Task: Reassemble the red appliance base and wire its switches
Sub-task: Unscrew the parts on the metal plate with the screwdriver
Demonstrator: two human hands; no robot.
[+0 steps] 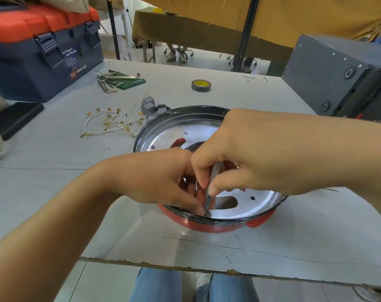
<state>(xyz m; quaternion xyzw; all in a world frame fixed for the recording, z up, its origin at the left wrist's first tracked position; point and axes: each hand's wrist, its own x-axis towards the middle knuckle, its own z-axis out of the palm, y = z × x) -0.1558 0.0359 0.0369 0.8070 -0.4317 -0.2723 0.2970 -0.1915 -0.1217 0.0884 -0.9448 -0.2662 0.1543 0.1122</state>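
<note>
The red appliance base [215, 226] lies on the table with its silver inner plate [191, 131] facing up inside a black rim. My right hand [239, 158] grips a slim grey tool [210, 188] whose tip points down at the near rim. My left hand [161, 182] reaches into the base beside it, thumb and fingertips touching the spot under the tool tip. What sits under the tip is hidden. White wires with brass terminals [111, 124] lie loose to the left, and grey switch parts [151, 107] rest just behind the base.
A blue toolbox with an orange lid [43, 55] stands at the back left. Hex keys on a green holder [117, 79] and a roll of tape [201, 85] lie further back. A dark metal box [337, 77] fills the right. The table's chipped front edge [185, 268] is near.
</note>
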